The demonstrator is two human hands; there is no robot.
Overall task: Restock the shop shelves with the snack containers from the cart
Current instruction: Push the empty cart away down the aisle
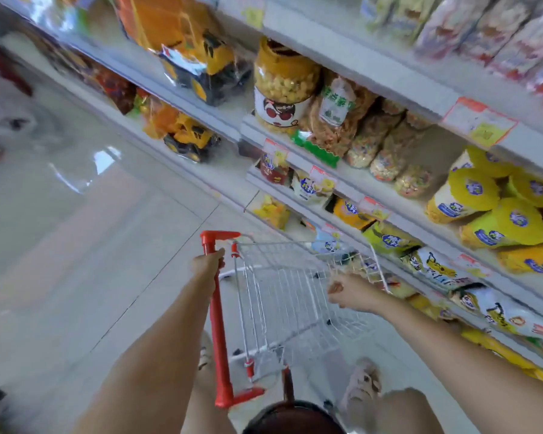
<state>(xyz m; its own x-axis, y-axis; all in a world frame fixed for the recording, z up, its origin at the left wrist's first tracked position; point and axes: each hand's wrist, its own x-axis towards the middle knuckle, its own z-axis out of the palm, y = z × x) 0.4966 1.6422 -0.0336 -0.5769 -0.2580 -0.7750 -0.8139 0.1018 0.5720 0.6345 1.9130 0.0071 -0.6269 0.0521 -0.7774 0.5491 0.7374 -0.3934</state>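
A small wire shopping cart with a red handle bar stands in the aisle beside the shelves; I see no containers inside its basket. My left hand grips the upper end of the red handle. My right hand is curled around the wire on the shelf side of the basket. On the shelf above sits a large clear snack jar with an orange lid. Several yellow-lidded snack tubs are stacked further right on the same shelf.
The white shelf unit fills the right side, packed with snack bags, price tags and packaged yellow toy trucks. Glossy tiled floor stretches to the left. My sandalled feet are under the cart.
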